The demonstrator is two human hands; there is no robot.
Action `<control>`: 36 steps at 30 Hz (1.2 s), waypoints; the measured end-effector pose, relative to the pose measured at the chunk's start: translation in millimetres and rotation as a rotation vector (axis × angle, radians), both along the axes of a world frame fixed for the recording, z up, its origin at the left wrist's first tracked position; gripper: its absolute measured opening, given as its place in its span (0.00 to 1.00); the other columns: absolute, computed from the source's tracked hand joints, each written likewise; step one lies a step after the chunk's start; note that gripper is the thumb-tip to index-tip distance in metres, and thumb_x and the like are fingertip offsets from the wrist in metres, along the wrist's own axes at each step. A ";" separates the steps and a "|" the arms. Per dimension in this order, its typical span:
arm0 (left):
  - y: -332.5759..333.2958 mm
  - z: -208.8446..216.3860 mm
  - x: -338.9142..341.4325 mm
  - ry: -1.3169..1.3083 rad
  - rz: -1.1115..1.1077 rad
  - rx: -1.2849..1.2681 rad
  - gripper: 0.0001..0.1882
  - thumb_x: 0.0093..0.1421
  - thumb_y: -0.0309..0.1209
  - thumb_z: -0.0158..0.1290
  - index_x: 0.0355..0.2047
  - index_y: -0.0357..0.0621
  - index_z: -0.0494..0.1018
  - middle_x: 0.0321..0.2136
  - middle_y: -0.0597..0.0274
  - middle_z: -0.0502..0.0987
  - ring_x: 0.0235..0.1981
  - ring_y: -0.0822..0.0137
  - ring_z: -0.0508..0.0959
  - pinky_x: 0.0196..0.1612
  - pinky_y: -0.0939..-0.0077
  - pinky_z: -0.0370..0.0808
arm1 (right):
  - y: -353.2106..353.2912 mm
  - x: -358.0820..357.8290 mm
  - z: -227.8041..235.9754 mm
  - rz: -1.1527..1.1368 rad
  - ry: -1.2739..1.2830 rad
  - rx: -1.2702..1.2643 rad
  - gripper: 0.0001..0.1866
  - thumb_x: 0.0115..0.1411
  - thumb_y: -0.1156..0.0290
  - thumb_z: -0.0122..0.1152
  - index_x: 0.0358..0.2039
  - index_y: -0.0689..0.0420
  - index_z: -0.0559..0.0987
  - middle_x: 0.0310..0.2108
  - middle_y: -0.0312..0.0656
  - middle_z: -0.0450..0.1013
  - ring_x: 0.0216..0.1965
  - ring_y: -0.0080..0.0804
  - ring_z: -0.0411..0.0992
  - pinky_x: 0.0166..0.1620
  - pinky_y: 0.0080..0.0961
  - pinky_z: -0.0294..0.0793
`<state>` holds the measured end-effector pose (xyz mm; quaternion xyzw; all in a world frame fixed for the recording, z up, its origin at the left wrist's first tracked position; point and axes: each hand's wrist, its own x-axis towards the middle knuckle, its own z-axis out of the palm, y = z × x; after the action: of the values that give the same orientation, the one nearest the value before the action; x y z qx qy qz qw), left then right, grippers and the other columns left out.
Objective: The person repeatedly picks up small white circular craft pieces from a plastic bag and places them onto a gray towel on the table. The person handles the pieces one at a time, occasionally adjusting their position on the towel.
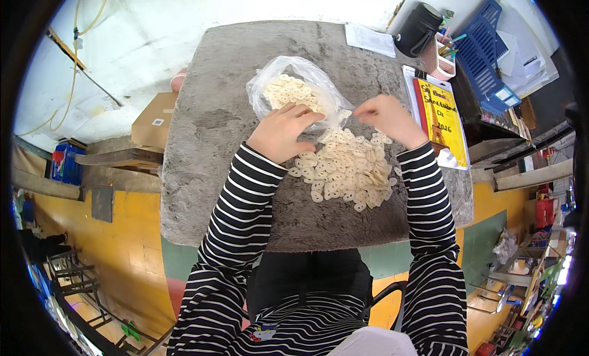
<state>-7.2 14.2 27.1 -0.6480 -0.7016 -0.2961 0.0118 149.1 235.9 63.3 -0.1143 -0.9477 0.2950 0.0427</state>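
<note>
We see flat, cream, holed pieces (353, 172) heaped loosely beside a clear plastic bag (334, 97) of more. Handling them at the bag's edge seems in hand; the next move likely calls for a light pinch. The left hand (285, 132) spreads thumb and fingers over the bag's near side; the right hand (386, 118) bunches its blurred fingers, and we cannot tell whether they grip anything. Grey plush covers the bench (215, 111).

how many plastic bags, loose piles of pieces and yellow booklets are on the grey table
Plastic bag: 1
Loose pile of cream pieces: 1
Yellow booklet: 1
Total: 3 (single pieces overlap too much to count)
</note>
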 end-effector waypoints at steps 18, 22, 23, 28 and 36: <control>23.2 -11.5 -0.1 -0.184 0.239 0.424 0.05 0.57 0.26 0.59 0.35 0.42 0.81 0.31 0.60 0.81 0.36 0.56 0.77 0.41 0.65 0.75 | -41.7 11.5 -43.4 0.171 0.003 -0.056 0.14 0.58 0.68 0.67 0.42 0.60 0.78 0.39 0.48 0.73 0.41 0.44 0.74 0.45 0.33 0.73; 19.5 -8.5 -1.6 -0.211 0.292 0.436 0.05 0.56 0.25 0.59 0.34 0.41 0.81 0.31 0.59 0.81 0.34 0.56 0.77 0.39 0.66 0.75 | -37.3 35.2 -32.5 0.199 -0.016 -0.085 0.16 0.58 0.68 0.66 0.44 0.62 0.78 0.43 0.49 0.74 0.45 0.45 0.74 0.49 0.34 0.73; 18.1 -7.4 -3.2 -0.231 0.306 0.456 0.04 0.56 0.24 0.60 0.33 0.41 0.81 0.31 0.59 0.81 0.34 0.56 0.77 0.39 0.66 0.75 | -34.9 38.8 -31.1 0.201 0.010 -0.073 0.17 0.59 0.67 0.66 0.46 0.62 0.78 0.44 0.49 0.74 0.47 0.46 0.73 0.50 0.34 0.72; 17.7 -6.4 -7.5 -0.361 0.415 0.519 0.05 0.57 0.23 0.61 0.34 0.40 0.81 0.30 0.59 0.82 0.27 0.63 0.77 0.32 0.73 0.74 | -28.2 14.1 -44.1 0.197 0.209 0.097 0.22 0.64 0.63 0.61 0.54 0.64 0.76 0.55 0.54 0.71 0.56 0.50 0.70 0.59 0.39 0.69; 19.3 -12.7 -14.9 -0.605 0.489 0.554 0.06 0.59 0.24 0.62 0.37 0.38 0.82 0.24 0.71 0.77 0.24 0.81 0.69 0.29 0.84 0.67 | -28.7 -50.7 -62.4 0.209 0.142 -0.073 0.22 0.66 0.62 0.57 0.56 0.64 0.75 0.58 0.54 0.71 0.56 0.52 0.72 0.60 0.39 0.70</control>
<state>-22.1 33.5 14.4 -0.3209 -0.7001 -0.6360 0.0485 98.4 207.2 0.9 0.0046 -0.9376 0.3397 0.0746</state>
